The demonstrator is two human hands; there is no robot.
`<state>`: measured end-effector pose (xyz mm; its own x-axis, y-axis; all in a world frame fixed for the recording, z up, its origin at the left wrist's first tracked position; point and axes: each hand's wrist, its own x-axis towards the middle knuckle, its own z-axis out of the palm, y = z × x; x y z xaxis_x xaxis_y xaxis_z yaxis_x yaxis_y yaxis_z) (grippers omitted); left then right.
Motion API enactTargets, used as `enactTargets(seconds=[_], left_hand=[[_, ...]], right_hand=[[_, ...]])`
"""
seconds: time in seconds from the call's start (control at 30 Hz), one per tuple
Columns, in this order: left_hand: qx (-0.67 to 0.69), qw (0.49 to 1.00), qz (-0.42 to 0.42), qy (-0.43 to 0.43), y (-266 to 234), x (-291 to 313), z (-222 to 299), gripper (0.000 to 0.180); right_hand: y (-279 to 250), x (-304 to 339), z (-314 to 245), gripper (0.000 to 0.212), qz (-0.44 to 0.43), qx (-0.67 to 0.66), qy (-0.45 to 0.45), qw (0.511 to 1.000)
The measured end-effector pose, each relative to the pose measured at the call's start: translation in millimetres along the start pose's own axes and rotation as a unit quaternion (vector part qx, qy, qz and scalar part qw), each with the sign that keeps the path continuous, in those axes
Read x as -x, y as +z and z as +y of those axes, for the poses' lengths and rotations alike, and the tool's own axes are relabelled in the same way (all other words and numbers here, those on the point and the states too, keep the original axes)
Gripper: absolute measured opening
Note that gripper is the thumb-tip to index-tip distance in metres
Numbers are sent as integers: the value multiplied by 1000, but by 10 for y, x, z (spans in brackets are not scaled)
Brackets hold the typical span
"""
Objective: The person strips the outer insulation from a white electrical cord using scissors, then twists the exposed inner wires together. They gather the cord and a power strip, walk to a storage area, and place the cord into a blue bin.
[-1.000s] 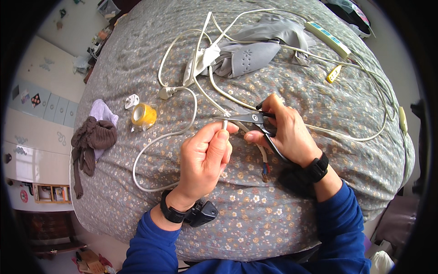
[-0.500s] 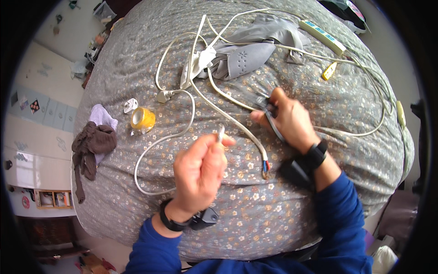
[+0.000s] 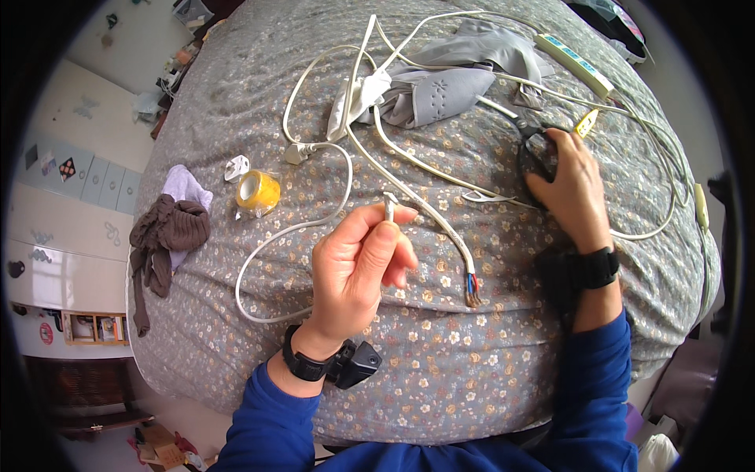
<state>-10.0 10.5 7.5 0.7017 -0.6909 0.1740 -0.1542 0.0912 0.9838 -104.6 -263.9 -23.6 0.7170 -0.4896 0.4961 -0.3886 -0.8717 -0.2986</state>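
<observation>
My left hand [image 3: 354,259] pinches the end of a white cable [image 3: 291,318] between thumb and fingertips, raised above the bed; a short pale tip [image 3: 388,206] sticks up from the pinch. That cable curves round to a white plug [image 3: 299,153]. My right hand [image 3: 572,185] grips black-handled pliers [image 3: 525,157] at the right, their handles spread and metal head pointing away. Between the hands, a thick white cable [image 3: 429,206] ends in stripped blue and red wires with bare copper [image 3: 473,299]. Another white cable [image 3: 432,169] runs to below the right hand, its end partly hidden.
Grey cloth [image 3: 440,94] and a white piece lie at the far middle. A power strip [image 3: 578,64] and a yellow tool [image 3: 586,123] are far right. Yellow tape [image 3: 258,193], a white adapter [image 3: 237,167] and bundled clothes [image 3: 169,228] lie left on the flowered bedspread [image 3: 440,377].
My right hand has moved right and away with the pliers, from the middle towards the yellow tool. My left hand still pinches the cable end, and the tip now shows more plainly.
</observation>
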Motion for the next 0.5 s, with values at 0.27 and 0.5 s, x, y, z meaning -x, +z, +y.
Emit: enactTargets(seconds=[0.27, 0.5], left_hand=[[-175, 983, -25, 52, 51, -51, -34, 25], [-233, 965, -52, 111, 109, -49, -40, 14]], right_hand=[[-153, 142, -538, 31, 12, -363, -118, 924], [-130, 248, -757, 36, 3, -359, -188, 914]])
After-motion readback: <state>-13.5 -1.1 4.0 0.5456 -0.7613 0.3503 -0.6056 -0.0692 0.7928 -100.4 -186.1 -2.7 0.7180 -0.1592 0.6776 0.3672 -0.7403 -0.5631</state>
